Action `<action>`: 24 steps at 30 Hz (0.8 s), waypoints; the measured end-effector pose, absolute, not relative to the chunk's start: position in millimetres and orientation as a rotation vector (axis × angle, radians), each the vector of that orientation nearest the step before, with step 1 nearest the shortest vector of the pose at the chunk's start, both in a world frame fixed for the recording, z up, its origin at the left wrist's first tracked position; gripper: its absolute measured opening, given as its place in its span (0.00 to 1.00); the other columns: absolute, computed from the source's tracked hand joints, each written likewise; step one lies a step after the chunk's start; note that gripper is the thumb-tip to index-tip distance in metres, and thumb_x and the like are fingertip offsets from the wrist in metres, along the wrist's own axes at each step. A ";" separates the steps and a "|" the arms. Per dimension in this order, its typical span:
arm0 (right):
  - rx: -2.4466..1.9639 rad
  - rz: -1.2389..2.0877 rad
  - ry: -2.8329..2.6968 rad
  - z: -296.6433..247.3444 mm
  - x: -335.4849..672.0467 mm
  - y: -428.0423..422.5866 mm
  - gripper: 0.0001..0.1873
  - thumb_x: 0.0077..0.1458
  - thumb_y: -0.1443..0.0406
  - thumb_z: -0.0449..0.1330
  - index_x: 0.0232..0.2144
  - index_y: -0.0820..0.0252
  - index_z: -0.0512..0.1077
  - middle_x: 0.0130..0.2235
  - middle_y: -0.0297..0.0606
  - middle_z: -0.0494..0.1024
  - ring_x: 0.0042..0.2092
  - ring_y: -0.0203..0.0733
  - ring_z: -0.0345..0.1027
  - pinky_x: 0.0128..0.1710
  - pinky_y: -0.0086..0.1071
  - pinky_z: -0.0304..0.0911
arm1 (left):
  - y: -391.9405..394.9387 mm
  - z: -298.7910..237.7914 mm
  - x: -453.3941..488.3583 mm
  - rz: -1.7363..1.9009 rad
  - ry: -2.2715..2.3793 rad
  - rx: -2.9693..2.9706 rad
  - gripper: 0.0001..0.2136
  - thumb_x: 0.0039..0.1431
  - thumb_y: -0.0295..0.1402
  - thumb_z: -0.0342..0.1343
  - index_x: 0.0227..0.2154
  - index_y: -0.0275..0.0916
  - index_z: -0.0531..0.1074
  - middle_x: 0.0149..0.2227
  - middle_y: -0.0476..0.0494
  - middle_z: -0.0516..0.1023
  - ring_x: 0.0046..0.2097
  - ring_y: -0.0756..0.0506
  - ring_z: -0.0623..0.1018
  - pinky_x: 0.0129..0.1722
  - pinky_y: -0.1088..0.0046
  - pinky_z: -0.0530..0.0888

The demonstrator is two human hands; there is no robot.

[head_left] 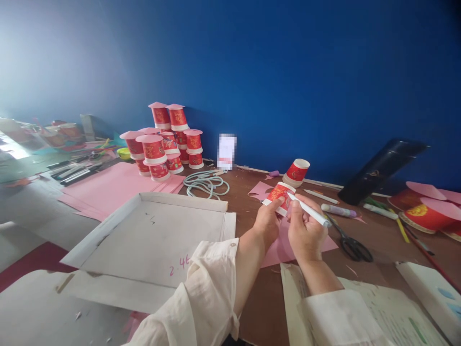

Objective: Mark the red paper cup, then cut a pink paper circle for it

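My left hand (268, 222) is wrapped round a red paper cup (279, 193) with gold print and white ends, tilted above the table. In my right hand (306, 233) is a white marker pen (309, 209), its tip against or very near the cup's side; I cannot tell if it touches. Under my hands lies a pink paper sheet (279, 247), partly hidden by them. Just behind the held cup, more red cups (297, 171) sit nested together. To the right of my right hand, black-handled scissors (355, 248) rest on the brown table.
Red cups with pink paper discs (154, 149) are stacked at the wall. Left are pink sheets (118, 185), a coiled cable (207, 183) and a shallow white box lid (162, 235). A black cylinder (382, 170), a glue stick (338, 210) and more red cups (428, 215) lie right.
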State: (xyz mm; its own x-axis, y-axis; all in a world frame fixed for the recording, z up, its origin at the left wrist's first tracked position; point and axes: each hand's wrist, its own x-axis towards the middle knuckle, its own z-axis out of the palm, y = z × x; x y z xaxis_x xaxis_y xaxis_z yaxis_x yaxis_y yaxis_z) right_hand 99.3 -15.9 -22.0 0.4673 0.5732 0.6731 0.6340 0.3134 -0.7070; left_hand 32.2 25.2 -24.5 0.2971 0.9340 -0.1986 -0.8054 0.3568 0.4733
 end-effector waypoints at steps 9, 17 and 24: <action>-1.401 -0.078 -1.194 -24.4 101.9 -14.5 0.20 0.63 0.53 0.57 0.46 0.62 0.77 0.40 0.49 0.82 0.41 0.49 0.77 0.42 0.42 0.73 | 23.8 -22.5 30.5 1.169 0.521 0.311 0.09 0.50 0.29 0.65 0.36 0.34 0.77 0.36 0.41 0.80 0.37 0.47 0.79 0.42 0.72 0.73; -1.389 -0.083 -1.192 -22.7 101.3 -15.0 0.19 0.63 0.54 0.57 0.45 0.62 0.77 0.42 0.48 0.81 0.43 0.50 0.77 0.43 0.43 0.72 | 24.1 -22.2 31.3 1.176 0.522 0.306 0.10 0.49 0.29 0.65 0.36 0.34 0.77 0.36 0.41 0.80 0.38 0.47 0.78 0.45 0.71 0.72; -1.372 -0.092 -1.199 -22.8 100.9 -15.3 0.19 0.63 0.54 0.57 0.45 0.63 0.77 0.41 0.49 0.82 0.42 0.50 0.77 0.43 0.44 0.73 | 22.1 -20.9 30.2 1.174 0.521 0.335 0.11 0.48 0.30 0.65 0.35 0.35 0.76 0.36 0.41 0.80 0.40 0.45 0.79 0.47 0.69 0.72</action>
State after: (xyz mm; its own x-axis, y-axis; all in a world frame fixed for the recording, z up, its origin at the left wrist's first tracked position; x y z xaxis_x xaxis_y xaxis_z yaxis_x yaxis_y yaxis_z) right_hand 100.9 -15.3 -22.8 0.4564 0.5695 0.6837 0.6672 0.2894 -0.6864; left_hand 30.2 22.1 -20.9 0.2893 0.9336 -0.2115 -0.7834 0.3579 0.5081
